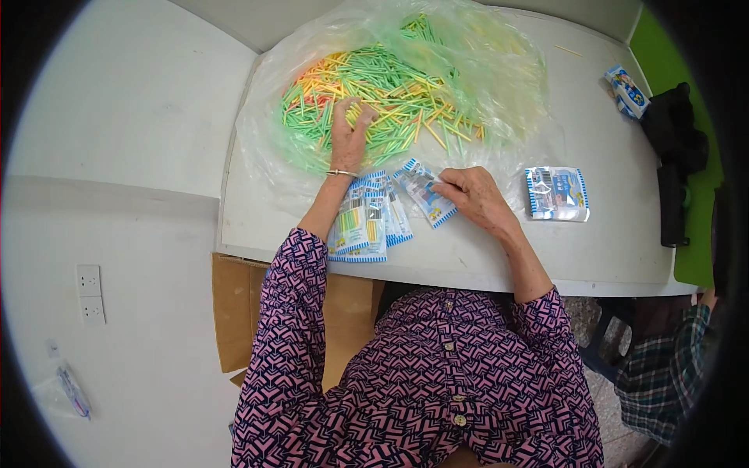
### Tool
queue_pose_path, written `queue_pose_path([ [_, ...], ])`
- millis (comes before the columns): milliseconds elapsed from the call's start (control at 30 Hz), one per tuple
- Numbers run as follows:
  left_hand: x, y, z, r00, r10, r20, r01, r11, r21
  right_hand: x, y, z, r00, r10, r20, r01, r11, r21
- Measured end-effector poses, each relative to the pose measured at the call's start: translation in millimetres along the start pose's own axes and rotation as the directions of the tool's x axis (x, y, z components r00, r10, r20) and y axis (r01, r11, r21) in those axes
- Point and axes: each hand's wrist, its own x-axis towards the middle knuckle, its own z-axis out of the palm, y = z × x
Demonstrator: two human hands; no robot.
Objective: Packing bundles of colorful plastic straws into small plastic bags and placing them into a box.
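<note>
Working at a white desk, before a large clear plastic bag spread open along the far side, with a heap of green, yellow and orange sticks inside, and overlapping blue-and-white packets nearer the front edge. Resting the left grip among the sticks, with fingers curled; cannot tell whether closed on any. Pinching a single packet in the right grip.
</note>
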Motion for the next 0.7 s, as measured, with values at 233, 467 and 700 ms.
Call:
queue_pose_path([
  [233,0.5,2.0,-4.7,0.997,-0.055,0.061,0.059,0.996,-0.065,0.3,-0.4,-0.1,1.0,0.01,-0.005,-0.01,0.999,0.053],
  [467,14.2,18.0,-20.7,0.999,-0.02,0.043,0.019,0.999,0.026,-0.4,-1.4,-3.0,0.983,0.186,-0.002,-0.173,0.92,0.352],
  [700,24.5,48.4,-22.6,0.994,-0.1,-0.034,0.085,0.949,-0.305,-0.3,-12.4,-15.3,0.984,0.177,-0.005,-0.151,0.857,0.493],
])
